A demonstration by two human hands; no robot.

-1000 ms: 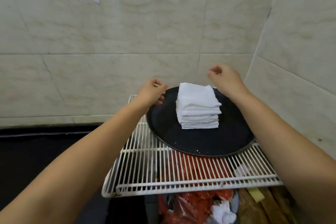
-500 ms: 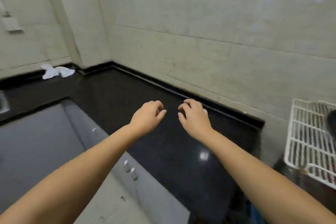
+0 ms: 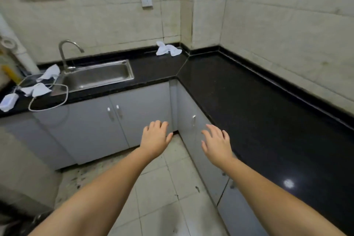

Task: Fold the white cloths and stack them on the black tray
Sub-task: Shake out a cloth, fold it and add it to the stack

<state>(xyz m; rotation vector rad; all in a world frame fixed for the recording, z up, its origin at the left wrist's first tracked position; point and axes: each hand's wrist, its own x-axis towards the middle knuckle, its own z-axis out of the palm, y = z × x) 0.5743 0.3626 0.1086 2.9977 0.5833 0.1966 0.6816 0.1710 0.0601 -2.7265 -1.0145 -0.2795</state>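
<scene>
A crumpled white cloth [image 3: 168, 49] lies at the back corner of the black countertop [image 3: 249, 92], well apart from both hands. The left hand [image 3: 156, 138] and the right hand [image 3: 217, 143] hover over the floor with fingers spread, holding nothing. Two more white cloths [image 3: 41, 82] lie at the counter's left end beside one steel sink [image 3: 97, 76] with one tap [image 3: 67, 51]. Pale tiled walls, grey cabinets [image 3: 115, 120] and a tiled floor [image 3: 162, 188] surround them.

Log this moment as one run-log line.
left hand: open, empty | right hand: open, empty | crumpled white cloth: unfolded, far corner of black countertop | black tray: out of view
</scene>
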